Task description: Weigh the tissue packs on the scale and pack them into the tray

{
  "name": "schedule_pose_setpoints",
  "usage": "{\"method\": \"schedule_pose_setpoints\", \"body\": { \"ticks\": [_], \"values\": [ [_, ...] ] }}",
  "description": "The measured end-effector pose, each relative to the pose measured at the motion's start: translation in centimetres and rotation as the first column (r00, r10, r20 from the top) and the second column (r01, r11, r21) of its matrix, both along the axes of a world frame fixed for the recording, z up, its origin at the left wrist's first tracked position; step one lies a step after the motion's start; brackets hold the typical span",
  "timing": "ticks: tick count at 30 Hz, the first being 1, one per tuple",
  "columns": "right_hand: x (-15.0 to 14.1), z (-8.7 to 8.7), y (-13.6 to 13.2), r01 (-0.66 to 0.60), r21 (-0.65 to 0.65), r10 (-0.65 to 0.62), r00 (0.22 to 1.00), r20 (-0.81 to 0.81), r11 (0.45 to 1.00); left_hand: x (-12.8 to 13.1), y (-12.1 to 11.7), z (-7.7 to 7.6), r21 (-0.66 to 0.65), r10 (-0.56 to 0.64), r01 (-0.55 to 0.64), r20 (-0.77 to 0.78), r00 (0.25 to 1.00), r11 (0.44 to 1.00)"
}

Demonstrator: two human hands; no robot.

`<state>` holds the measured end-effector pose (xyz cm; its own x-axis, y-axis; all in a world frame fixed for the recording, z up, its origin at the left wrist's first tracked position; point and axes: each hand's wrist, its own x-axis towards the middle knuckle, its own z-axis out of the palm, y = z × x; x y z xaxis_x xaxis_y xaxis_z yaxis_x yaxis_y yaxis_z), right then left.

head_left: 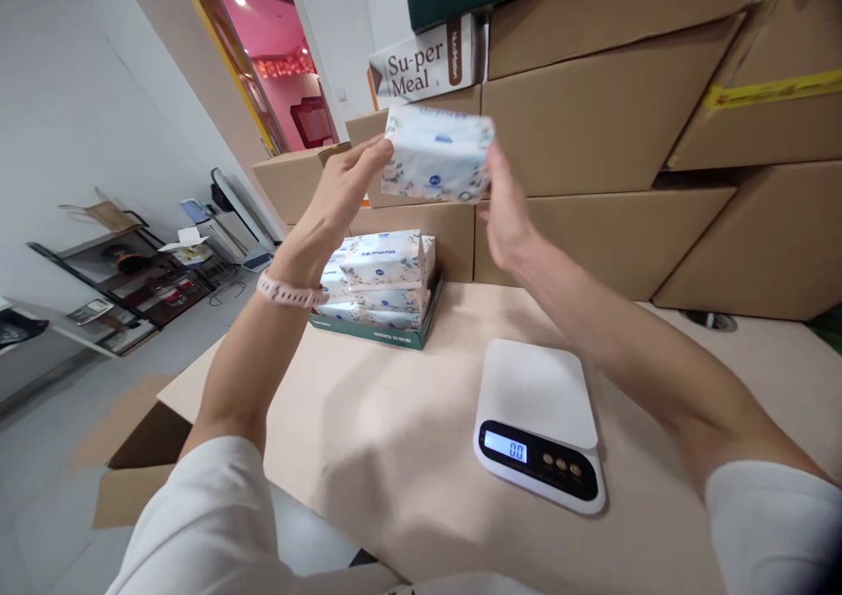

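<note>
I hold a white tissue pack point(438, 154) with a blue flower print up in the air in front of the stacked boxes. My left hand point(342, 193) grips its left end, fingers closed on it. My right hand point(503, 209) grips its right end. Below it, a stack of the same tissue packs point(381, 281) rests on a green tray at the far side of the table. A white kitchen scale point(538, 421) sits on the table nearer me with nothing on its platform; its display reads 0.0.
Large cardboard boxes point(605, 112) are stacked against the table's far edge, with a "Su-per Meal" carton point(424, 61) on top. The tan table point(368, 437) holds the scale. An open cardboard box point(141, 455) lies on the floor at left, shelves point(124, 288) beyond.
</note>
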<state>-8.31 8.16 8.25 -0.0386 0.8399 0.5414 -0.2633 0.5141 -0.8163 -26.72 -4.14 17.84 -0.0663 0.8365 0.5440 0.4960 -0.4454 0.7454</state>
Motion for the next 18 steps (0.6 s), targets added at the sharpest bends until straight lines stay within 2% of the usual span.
{"method": "schedule_pose_setpoints", "body": {
  "ticks": [1, 3, 6, 8, 11, 13, 16, 18],
  "values": [
    [2.3, 0.3, -1.8, 0.001, 0.043, -0.002, 1.0, 0.021, 0.999, 1.5, -2.0, -0.4, 0.041, -0.072, 0.074, -0.038, 0.997, 0.996],
    [6.9, -0.3, -6.0, 0.004, 0.119, -0.015, 0.996, 0.09, 0.993, 3.9, -6.0, -2.4, 0.053, -0.156, 0.159, -0.057, 0.986, 0.986],
    [12.6, -3.7, -12.7, 0.027, 0.196, -0.061, 0.984, 0.17, 0.98, 5.9, -10.5, -7.6, -0.001, -0.231, 0.231, -0.033, 0.972, 0.973],
    [15.3, -6.8, -16.6, 0.041, 0.127, -0.072, 0.965, 0.253, 0.991, 6.7, -12.2, -11.6, -0.047, -0.264, 0.262, -0.032, 0.964, 0.964],
    [17.9, -10.9, -20.9, 0.123, -0.096, -0.074, 0.91, 0.407, 0.988, 7.9, -13.0, -17.2, -0.192, -0.277, 0.278, 0.034, 0.96, 0.941],
    [19.0, -12.7, -22.4, 0.203, -0.204, -0.084, 0.875, 0.477, 0.958, 8.8, -12.6, -20.1, -0.337, -0.276, 0.31, 0.147, 0.95, 0.889],
    [19.7, -14.5, -23.0, 0.206, -0.28, -0.041, 0.865, 0.5, 0.937, 9.5, -11.6, -23.1, -0.443, -0.242, 0.367, 0.314, 0.918, 0.818],
    [19.6, -15.5, -22.9, 0.16, -0.313, 0.016, 0.87, 0.492, 0.936, 9.5, -11.1, -24.3, -0.438, -0.231, 0.379, 0.353, 0.907, 0.815]
  ]
}}
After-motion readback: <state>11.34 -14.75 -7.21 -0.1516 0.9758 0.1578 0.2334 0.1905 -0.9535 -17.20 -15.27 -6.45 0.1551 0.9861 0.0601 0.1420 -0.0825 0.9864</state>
